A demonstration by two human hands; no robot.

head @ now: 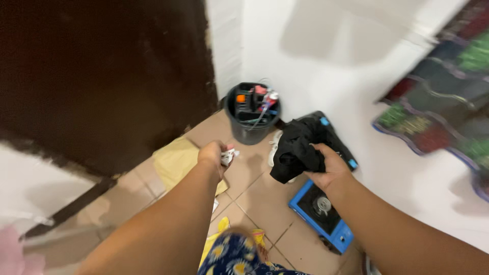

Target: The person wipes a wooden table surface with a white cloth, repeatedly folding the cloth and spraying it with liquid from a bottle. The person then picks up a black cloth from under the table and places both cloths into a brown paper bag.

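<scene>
My left hand [214, 155] is closed around a small white and pink object [228, 154], held out over the tiled floor in front of a black bucket [251, 113]. My right hand [328, 165] grips a bunched black cloth [297, 147], which hangs above a blue portable gas stove [323, 211] on the floor. The bucket stands in the corner and holds several tools and small items. What the small object is, the blur hides.
A dark brown door [107, 76] fills the left. White walls [326, 51] meet behind the bucket. A yellow flat bag [175, 160] lies on the tiles. A colourful patterned mat [448, 97] leans at the right. Blue flowered fabric [234, 257] is at the bottom.
</scene>
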